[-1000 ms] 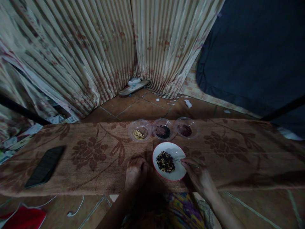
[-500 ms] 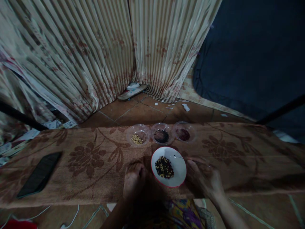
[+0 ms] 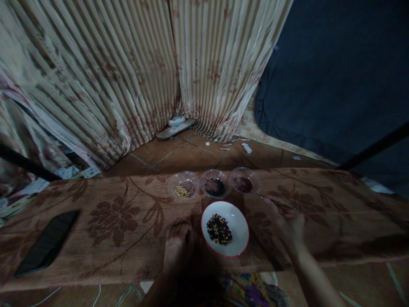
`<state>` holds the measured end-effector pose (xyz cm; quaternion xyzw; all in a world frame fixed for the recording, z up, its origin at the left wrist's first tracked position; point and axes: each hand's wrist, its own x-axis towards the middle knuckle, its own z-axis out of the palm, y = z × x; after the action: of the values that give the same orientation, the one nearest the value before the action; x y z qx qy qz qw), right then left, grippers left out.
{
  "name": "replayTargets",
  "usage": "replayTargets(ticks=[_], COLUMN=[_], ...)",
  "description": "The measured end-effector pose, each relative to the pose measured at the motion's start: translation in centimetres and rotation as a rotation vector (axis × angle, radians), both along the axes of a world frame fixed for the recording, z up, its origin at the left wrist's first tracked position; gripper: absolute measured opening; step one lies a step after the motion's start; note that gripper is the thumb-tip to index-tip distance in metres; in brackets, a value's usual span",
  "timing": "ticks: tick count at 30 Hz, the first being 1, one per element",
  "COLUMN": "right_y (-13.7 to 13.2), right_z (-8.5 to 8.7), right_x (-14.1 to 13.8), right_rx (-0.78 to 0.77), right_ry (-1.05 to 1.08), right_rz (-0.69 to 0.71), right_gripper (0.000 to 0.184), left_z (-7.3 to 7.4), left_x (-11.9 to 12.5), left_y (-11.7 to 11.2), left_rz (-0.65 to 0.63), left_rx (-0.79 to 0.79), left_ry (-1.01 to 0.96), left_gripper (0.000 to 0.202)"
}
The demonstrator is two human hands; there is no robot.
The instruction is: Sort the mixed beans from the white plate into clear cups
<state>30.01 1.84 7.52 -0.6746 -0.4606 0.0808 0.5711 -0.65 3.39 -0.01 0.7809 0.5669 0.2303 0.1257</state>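
A white plate with a red rim holds a heap of mixed dark and yellow beans on a brown flowered cloth. Behind it stand three clear bowls: yellow beans, black beans, red beans. My right hand holds thin metal tweezers whose tips reach toward the red-bean bowl. My left hand rests curled on the cloth just left of the plate.
A dark phone lies on the cloth at the left. Striped curtains hang behind, with a sandal on the tiled floor. A dark blue sheet fills the right. Cables lie by the near edge.
My right hand has moved with the tweezers from over the plate to the right and up toward the red-bean bowl. The camera tilted a little. My left hand stays put.
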Motion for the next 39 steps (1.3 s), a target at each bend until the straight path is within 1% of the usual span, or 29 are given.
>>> replayTargets(ticks=[2, 6, 8, 10, 13, 17, 23, 27, 33, 36, 39], right_y=[-1.5, -4.3, -5.1, -5.4, -5.1, -4.4, -3.6, -3.4, -3.0, -2.9, -3.0], right_z=[-0.2, -0.6, -1.0, -1.4, -1.8, -1.7, -1.8, -1.9, -1.6, -1.8, -1.9], right_x=[-1.1, -2.9, -3.5, -3.9, -4.0, -4.0, -3.8, -3.6, -3.7, -3.7, -3.8], right_rx=[-0.085, -0.319, -0.384, -0.392, -0.382, -0.402, -0.38, -0.393, -0.368, -0.352, -0.372], right_ry=[0.025, 0.024, -0.02, -0.081, -0.155, -0.213, -0.267, -0.263, -0.242, -0.237, -0.204], right_rz=[0.055, 0.286, 0.337, 0.351, 0.389, 0.439, 0.48, 0.498, 0.536, 0.524, 0.512], right_gripper=[0.026, 0.029, 0.03, 0.031, 0.032, 0.03, 0.027, 0.027, 0.028, 0.028, 0.028], left_z=[0.0, 0.3, 0.4, 0.4, 0.4, 0.4, 0.8, 0.9, 0.8, 0.8, 0.8], left_x=[0.1, 0.1, 0.2, 0.2, 0.2, 0.2, 0.3, 0.3, 0.3, 0.2, 0.3], left_y=[0.0, -0.1, 0.0, 0.0, 0.0, -0.1, -0.1, -0.1, -0.1, -0.1, -0.1], left_rz=[0.006, 0.013, 0.004, -0.001, 0.007, 0.01, 0.004, -0.008, 0.009, 0.004, 0.002], left_rx=[-0.006, -0.018, -0.031, -0.037, -0.04, -0.038, -0.031, -0.027, -0.031, -0.039, -0.041], left_ry=[-0.001, -0.005, -0.007, -0.008, -0.005, -0.01, -0.003, -0.004, 0.007, 0.005, 0.004], left_gripper=[0.014, 0.014, 0.014, 0.014, 0.014, 0.014, 0.016, 0.016, 0.015, 0.016, 0.016])
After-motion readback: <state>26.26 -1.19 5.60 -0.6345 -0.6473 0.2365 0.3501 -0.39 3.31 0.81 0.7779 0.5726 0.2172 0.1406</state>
